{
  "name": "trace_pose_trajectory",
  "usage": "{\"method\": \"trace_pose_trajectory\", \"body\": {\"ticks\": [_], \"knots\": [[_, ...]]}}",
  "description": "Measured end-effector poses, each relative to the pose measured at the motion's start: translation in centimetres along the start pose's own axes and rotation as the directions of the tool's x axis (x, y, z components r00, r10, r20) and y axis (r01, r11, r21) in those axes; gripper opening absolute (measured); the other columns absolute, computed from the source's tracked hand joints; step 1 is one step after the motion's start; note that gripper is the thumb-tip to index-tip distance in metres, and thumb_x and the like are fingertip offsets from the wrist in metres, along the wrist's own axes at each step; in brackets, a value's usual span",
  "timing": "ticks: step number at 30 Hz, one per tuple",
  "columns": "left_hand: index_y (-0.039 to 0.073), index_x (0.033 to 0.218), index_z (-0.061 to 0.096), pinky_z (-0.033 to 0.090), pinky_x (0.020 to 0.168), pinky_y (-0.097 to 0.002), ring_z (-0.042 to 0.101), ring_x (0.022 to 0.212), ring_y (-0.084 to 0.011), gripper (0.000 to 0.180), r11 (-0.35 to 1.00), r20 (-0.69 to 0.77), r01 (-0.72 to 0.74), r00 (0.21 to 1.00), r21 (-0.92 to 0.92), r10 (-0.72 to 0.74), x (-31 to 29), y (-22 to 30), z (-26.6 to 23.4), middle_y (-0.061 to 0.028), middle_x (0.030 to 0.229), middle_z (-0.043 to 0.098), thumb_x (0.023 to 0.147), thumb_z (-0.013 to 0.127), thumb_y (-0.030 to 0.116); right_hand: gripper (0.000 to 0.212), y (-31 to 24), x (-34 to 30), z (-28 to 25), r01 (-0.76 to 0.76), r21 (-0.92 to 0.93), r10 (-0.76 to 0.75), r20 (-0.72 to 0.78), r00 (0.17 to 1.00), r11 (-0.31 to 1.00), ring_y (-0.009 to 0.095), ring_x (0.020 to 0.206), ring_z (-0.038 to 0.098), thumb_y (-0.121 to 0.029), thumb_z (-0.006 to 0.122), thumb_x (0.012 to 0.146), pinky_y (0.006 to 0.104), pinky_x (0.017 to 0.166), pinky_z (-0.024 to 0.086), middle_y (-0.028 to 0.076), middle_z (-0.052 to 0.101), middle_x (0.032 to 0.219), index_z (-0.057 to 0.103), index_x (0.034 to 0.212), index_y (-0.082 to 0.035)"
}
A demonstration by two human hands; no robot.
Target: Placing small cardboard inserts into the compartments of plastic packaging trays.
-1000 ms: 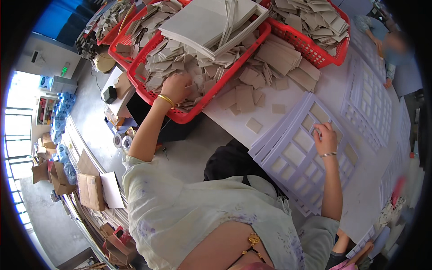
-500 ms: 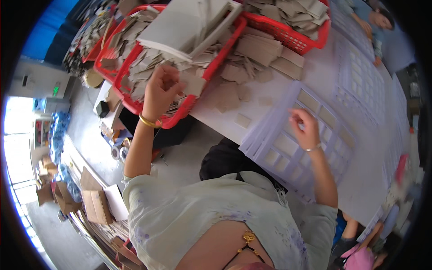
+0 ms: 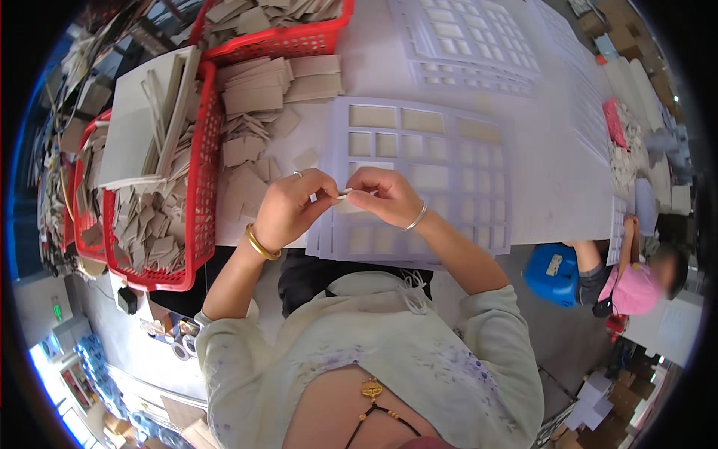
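Both my hands meet over the near edge of a stack of white grid panels. My left hand, with a gold bangle at its wrist, is closed in a pinch. Facing it, my right hand pinches too. Between the fingertips is a small pale piece of card, seen edge-on and mostly covered by the fingers. The top panel has rectangular openings of several sizes; beige card fills show in some of them.
Left of me stands a red plastic basket full of card scraps, with large pale boards lying across it. Loose card pieces lie beside it. More panels are stacked farther back. A person in pink is at the right.
My left hand has come from the red basket to the panels and met my right hand at the small piece. The view has turned, shifting the basket and panels leftward.
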State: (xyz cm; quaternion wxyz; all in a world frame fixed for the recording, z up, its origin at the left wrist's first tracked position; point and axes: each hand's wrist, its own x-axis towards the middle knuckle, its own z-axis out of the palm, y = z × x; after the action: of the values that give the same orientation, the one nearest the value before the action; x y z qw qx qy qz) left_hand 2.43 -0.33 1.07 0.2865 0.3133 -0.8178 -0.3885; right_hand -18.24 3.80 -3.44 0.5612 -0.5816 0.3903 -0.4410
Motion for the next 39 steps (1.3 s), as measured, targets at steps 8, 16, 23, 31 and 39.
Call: {"method": "trace_pose_trajectory", "body": {"ticks": [8,16,23,31,39], "knots": [[0.004,0.086,0.057,0.045,0.053,-0.025,0.06,0.071,-0.0141,0.015,0.978,0.015,-0.065,0.997,-0.198,0.069,6.7,-0.3,5.5,-0.0034,0.084,0.06,0.078,0.066,-0.003,0.013,0.5,-3.1,-7.8,-0.306,0.161,0.345,-0.462,0.817,0.938,0.004,0.052,0.049,-0.012,0.062,0.088,0.0198,0.039,0.034,0.0,0.055,0.068,0.064,0.098,-0.004],[0.003,0.085,0.061,0.047,0.059,-0.0274,0.06,0.065,-0.0155,0.008,0.997,0.039,0.056,0.998,-0.051,-0.054,13.0,-8.3,13.9,-0.0058,0.075,0.063,0.079,0.065,0.003,0.02,1.7,-4.9,-16.1,-0.26,-0.086,0.133,-0.682,0.719,0.962,0.006,0.065,0.058,-0.007,0.06,0.087,0.0182,0.043,0.041,0.002,0.063,0.086,0.06,0.108,-0.005],[0.005,0.085,0.062,0.049,0.069,-0.0355,0.063,0.076,-0.027,0.007,0.982,0.15,0.121,0.978,0.142,-0.142,15.5,-9.6,15.6,-0.0106,0.082,0.066,0.079,0.062,0.009,0.017,3.1,-5.6,-17.3,-0.302,-0.098,0.161,-0.674,0.721,0.948,0.004,0.065,0.057,-0.008,0.06,0.086,0.0195,0.044,0.043,0.0,0.062,0.082,0.062,0.103,-0.005],[0.008,0.085,0.064,0.05,0.07,-0.0388,0.062,0.081,-0.0287,0.008,0.977,0.274,0.092,0.951,0.193,-0.144,16.4,-9.4,15.7,-0.0083,0.086,0.065,0.079,0.061,0.011,0.016,4.5,-3.7,-18.4,-0.417,-0.219,0.208,-0.613,0.762,0.882,0.007,0.067,0.059,-0.007,0.06,0.085,0.0228,0.05,0.047,0.001,0.065,0.085,0.062,0.101,-0.007],[0.012,0.092,0.064,0.05,0.066,-0.0396,0.062,0.08,-0.0276,0.01,0.933,0.078,-0.059,0.996,0.354,0.033,12.8,-7.2,15.6,-0.0053,0.091,0.061,0.083,0.059,0.012,0.015,7.2,-2.7,-19.0,-0.373,-0.577,0.174,-0.37,0.913,0.727,0.021,0.075,0.064,-0.008,0.06,0.082,0.0332,0.071,0.051,0.009,0.066,0.091,0.061,0.097,-0.007]]}}
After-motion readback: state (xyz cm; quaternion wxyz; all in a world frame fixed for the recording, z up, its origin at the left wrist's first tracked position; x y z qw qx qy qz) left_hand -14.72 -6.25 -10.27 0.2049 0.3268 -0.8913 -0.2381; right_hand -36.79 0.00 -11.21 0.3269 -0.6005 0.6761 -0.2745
